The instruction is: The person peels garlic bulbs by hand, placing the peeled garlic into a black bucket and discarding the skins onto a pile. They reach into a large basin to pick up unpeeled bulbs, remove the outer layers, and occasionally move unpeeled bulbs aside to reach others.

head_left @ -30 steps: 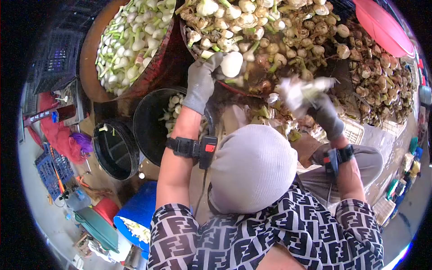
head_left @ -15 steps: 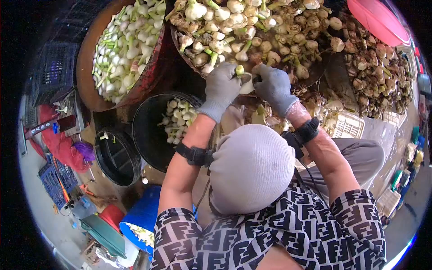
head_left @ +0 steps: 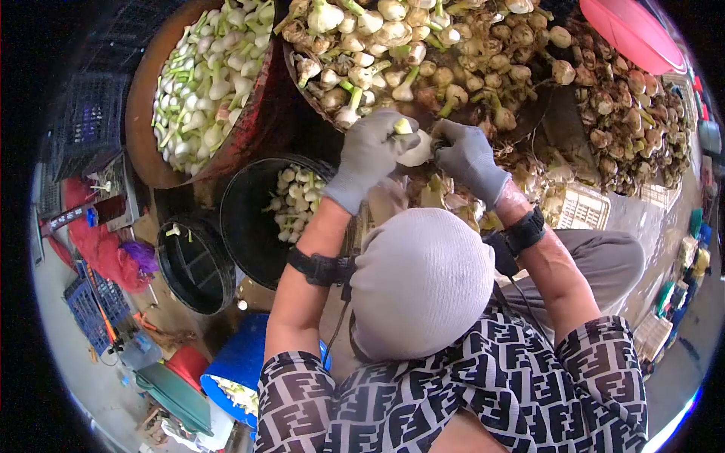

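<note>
My left hand (head_left: pixel 375 155), in a grey glove, is closed around a white garlic bulb (head_left: pixel 417 152); its cut green stem pokes up between the fingers. Close against the bulb's other side is my right hand (head_left: pixel 467 157), gloved too, with fingers pinched together. Whatever they hold, if anything, is hidden. Both hands are at the near edge of a wide pan (head_left: pixel 321 110) heaped with unpeeled garlic (head_left: pixel 408 84). Loose garlic skins (head_left: pixel 449 198) lie below the hands.
Left stands a large rusty red tub (head_left: pixel 143 128) of cleaned garlic; nearer are a black bucket (head_left: pixel 240 215) with peeled bulbs and a small black basin (head_left: pixel 195 268). A blue bucket (head_left: pixel 260 343) sits lower left. Darker garlic (head_left: pixel 634 128) and a pink basin (head_left: pixel 634 34) are at right.
My right hand has drawn slightly down from the bulb. The bulb has turned a little in my left hand, showing more of its white side.
</note>
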Demonstrator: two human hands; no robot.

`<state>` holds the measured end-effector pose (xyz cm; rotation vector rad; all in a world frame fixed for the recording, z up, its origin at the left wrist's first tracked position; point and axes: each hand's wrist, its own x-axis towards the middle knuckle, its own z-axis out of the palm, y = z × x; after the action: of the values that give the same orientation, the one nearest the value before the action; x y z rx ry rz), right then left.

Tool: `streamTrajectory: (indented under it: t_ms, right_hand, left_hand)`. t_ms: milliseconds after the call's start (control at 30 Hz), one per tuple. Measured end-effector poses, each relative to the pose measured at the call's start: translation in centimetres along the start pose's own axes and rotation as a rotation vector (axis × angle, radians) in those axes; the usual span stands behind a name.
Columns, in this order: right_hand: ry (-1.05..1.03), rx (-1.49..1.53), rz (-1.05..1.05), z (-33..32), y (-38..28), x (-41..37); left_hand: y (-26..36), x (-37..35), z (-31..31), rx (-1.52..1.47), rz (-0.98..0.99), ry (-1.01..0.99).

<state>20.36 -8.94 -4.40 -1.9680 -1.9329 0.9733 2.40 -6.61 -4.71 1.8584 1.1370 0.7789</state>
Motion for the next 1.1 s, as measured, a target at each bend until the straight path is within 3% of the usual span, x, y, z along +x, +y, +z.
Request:
streamTrajectory:
  t_ms: [133, 233, 267, 367, 400, 500, 633, 733, 767, 833, 867, 967, 1033, 1100]
  right_hand:
    - [-0.007, -0.019, 0.11, 0.1, 3.4, -1.3]
    - [-0.118, 0.206, 0.255, 0.2, 3.5, -2.6]
    - [-0.064, 0.193, 0.162, 0.3, 3.1, -2.5]
    - [-0.191, 0.123, 0.09, -1.0, 0.7, -1.8]
    - [-0.358, -0.012, 0.002, -1.4, 0.1, -1.6]
    - [-0.536, -0.157, -0.107, -1.2, 0.8, -2.0]
    - [-0.304, 0.193, -0.003, -0.8, 2.2, 0.3]
    - [-0.202, 0.206, -0.11, -1.5, 1.7, 2.5]
    - [-0.294, 0.354, -0.02, -1.5, 1.5, 3.2]
    - [-0.478, 0.645, 0.164, -1.4, 0.5, 4.6]
    - [-0.419, 0.792, -0.069, -1.0, -0.5, 4.5]
    - [-0.067, 0.05, -1.022, 1.0, -0.8, 7.2]
    - [-0.159, 0.253, -0.776, 0.9, -1.3, 6.9]
    - [-0.264, 0.651, -0.546, -1.1, -1.9, 7.4]
  left_hand:
    - [-0.3, -0.7, -2.0, -0.779, -0.229, 0.129]
    - [-0.8, -0.3, -2.5, -0.666, -0.224, 0.152]
    - [-1.7, -0.1, -2.4, -0.446, -0.171, 0.112]
    - [-1.4, -0.4, -1.1, -0.685, -0.246, 0.193]
    - [-1.7, -0.4, -0.8, -0.888, -0.321, 0.281]
    - [-3.1, -0.6, -2.2, -1.071, -0.557, 0.332]
    - [-4.5, -0.5, -3.4, -1.595, -0.741, 0.412]
    - [-7.6, -1.1, -3.7, -1.83, -0.563, 0.2]
    - [-8.8, -1.3, -3.6, -1.923, -0.498, 0.107]
    - [-8.0, -0.6, -3.0, -1.594, -0.489, 0.21]
    - [-7.5, -0.2, -3.0, -1.43, -0.482, 0.256]
    - [-7.0, 0.8, -3.7, -1.292, -0.545, 0.385]
    - [-6.8, 1.1, -3.9, -1.196, -0.597, 0.467]
    - [-6.9, 1.5, -4.1, -1.1, -0.647, 0.55]
